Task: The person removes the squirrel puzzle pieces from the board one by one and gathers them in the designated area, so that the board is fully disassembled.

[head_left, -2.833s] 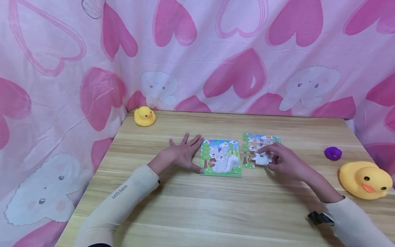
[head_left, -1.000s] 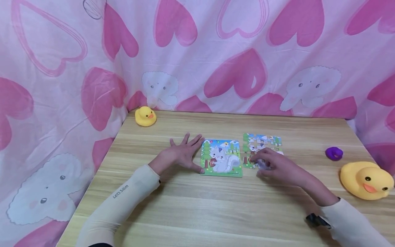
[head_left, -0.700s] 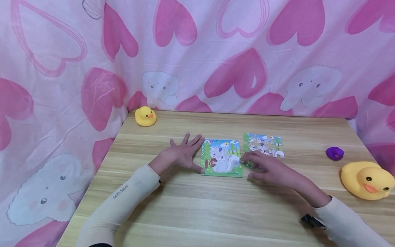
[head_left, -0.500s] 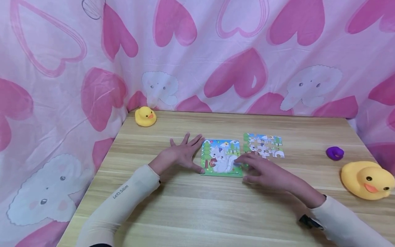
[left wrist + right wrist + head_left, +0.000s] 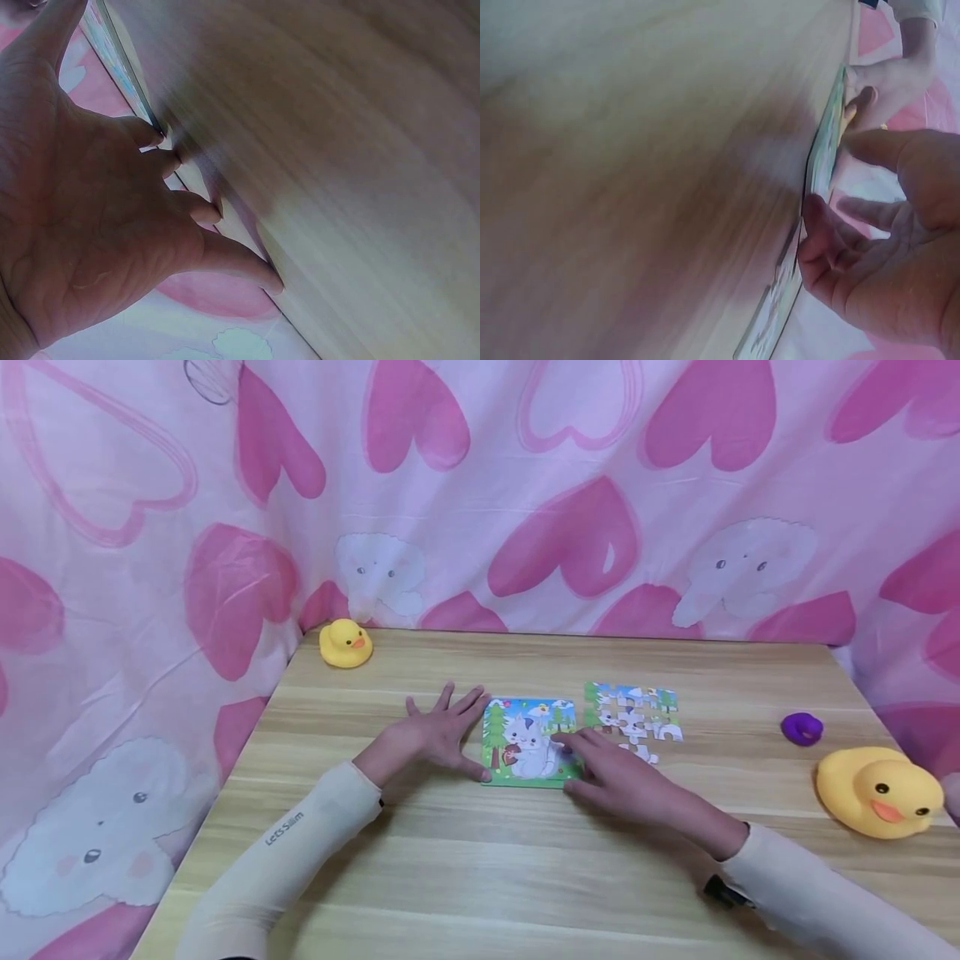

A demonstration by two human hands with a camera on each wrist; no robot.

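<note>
A square picture board [image 5: 525, 743] showing a squirrel lies flat on the wooden table. My left hand [image 5: 438, 735] lies along its left side, fingers spread, the thumb at the lower left corner. In the left wrist view, the fingertips of that left hand [image 5: 112, 202] point down to the table. To the right of the board, partly joined jigsaw pieces [image 5: 633, 714] form a similar picture, gaps between some of them. My right hand [image 5: 630, 781] reaches over the board's right part, covering the squirrel's tail. Thumb and forefinger of the right hand [image 5: 900, 247] stand apart, with no piece visible between them.
A small yellow rubber duck [image 5: 346, 643] sits at the table's back left. At the right are a purple rubber duck [image 5: 802, 728] and a large yellow duck [image 5: 877, 793]. A pink heart-patterned curtain [image 5: 562, 543] hangs behind the table [image 5: 465, 877].
My right hand has moved left, from the jigsaw pieces to the picture board, uncovering some pieces. My left hand has stayed in place. The head view has shifted slightly.
</note>
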